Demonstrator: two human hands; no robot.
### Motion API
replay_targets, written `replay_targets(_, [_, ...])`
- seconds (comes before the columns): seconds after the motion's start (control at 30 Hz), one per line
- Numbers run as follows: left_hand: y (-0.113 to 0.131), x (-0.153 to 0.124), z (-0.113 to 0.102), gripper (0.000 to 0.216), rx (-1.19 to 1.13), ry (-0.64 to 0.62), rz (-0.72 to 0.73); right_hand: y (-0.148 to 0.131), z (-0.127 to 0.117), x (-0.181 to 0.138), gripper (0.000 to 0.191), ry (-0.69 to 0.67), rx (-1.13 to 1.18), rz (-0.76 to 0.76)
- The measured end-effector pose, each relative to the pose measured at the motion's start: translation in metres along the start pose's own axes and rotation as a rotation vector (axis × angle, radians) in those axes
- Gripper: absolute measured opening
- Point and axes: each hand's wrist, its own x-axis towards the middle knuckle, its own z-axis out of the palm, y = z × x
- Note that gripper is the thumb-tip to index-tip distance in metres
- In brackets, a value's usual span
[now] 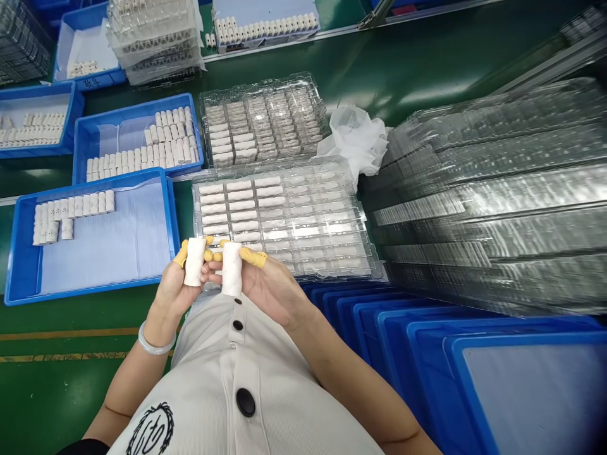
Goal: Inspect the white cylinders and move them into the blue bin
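My left hand (177, 278), with yellow finger covers and a pale bangle at the wrist, is closed on a white cylindrical piece (194, 261). A second white cylindrical piece (232, 268) is gripped by my right hand (265, 278), which also wears yellow finger covers. Both pieces are held upright side by side in front of my shirt, a small gap between them. Just beyond my hands lies a clear plastic tray (322, 234) whose left columns hold similar white pieces. To the left, a blue bin (95, 291) has rows of these pieces on a pale liner.
Another filled clear tray (265, 120) lies farther back, near a crumpled white plastic bag (355, 136). More blue bins (137, 114) of white pieces stand at left. Tall stacks of clear trays (493, 196) rise on the right, above nested blue bins (427, 328).
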Motion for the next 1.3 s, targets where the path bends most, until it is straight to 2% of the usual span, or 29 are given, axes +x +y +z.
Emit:
replay_targets(0.33, [-0.001, -0.002, -0.001, 0.049, 0.007, -0.075, 0.067, -0.001, -0.006, 0.0, 0.024, -0.017, -0.105, -0.007])
replay_targets(0.53, [-0.005, -0.003, -0.003, 0.029, 0.089, -0.152, 0.103, 0.0, -0.012, 0.002, 0.032, 0.055, -0.115, 0.026])
replay_targets(0.63, [-0.006, -0.005, -0.004, 0.036, 0.163, -0.183, 0.159, 0.001, -0.014, 0.003, 0.033, 0.067, -0.072, 0.006])
replay_targets(0.77, [-0.007, -0.007, -0.002, 0.043, 0.258, -0.207, 0.183, 0.001, -0.012, 0.003, 0.023, 0.04, -0.034, -0.034])
replay_targets(0.93, [-0.011, -0.003, -0.002, 0.022, 0.211, -0.155, 0.156, -0.002, -0.009, -0.001, 0.021, 0.018, -0.018, -0.018])
replay_targets(1.1, [-0.012, -0.001, -0.001, 0.042, 0.113, -0.092, 0.11, -0.004, -0.009, -0.004, 0.025, -0.004, -0.001, -0.009])
replay_targets(1.3, [-0.01, -0.004, 0.005, 0.045, 0.075, -0.075, 0.104, -0.003, -0.012, -0.007, 0.029, -0.003, 0.007, -0.01])
